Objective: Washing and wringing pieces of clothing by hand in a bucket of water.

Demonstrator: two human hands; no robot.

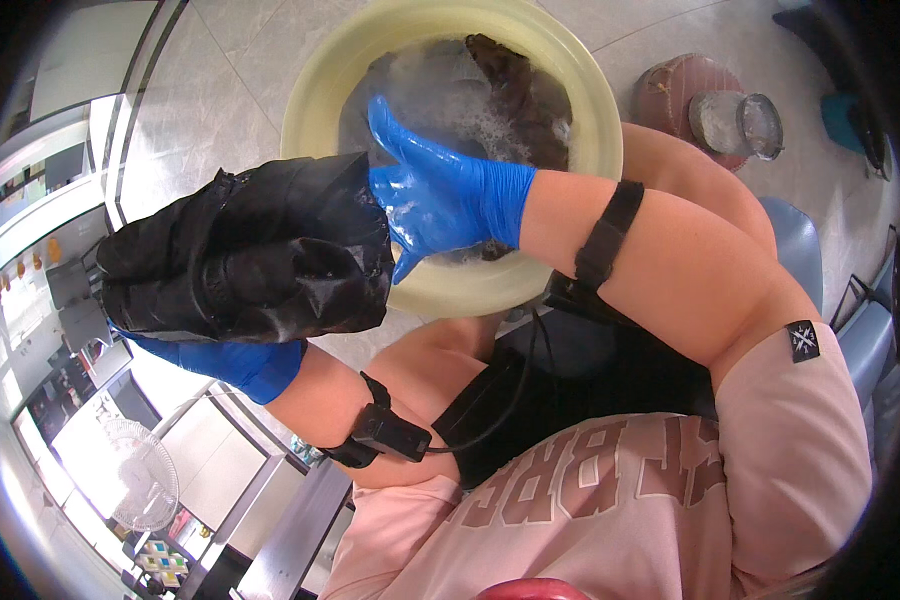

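Observation:
A bulky, wet-looking folded black cloth item (255, 255) lies across my left hand (225, 367), which wears a blue glove and holds it from below; most of the fingers are hidden. My right hand (427, 195), also blue-gloved and wet, is palm up at the bundle's right edge. Its thumb points away from it, and the middle fingers disappear at the black edge, so their grip is hidden. Beneath the right hand, a large pale yellow basin (607, 150) holds foamy grey water and soaked dark cloth (510, 82).
Right of the basin, a glass jar (735, 124) lies on a round reddish-brown stool (667, 90). Blue chairs (795, 232) stand at the right. A white fan (141, 472) and furniture are at lower left. Black straps with small devices (391, 433) circle both forearms.

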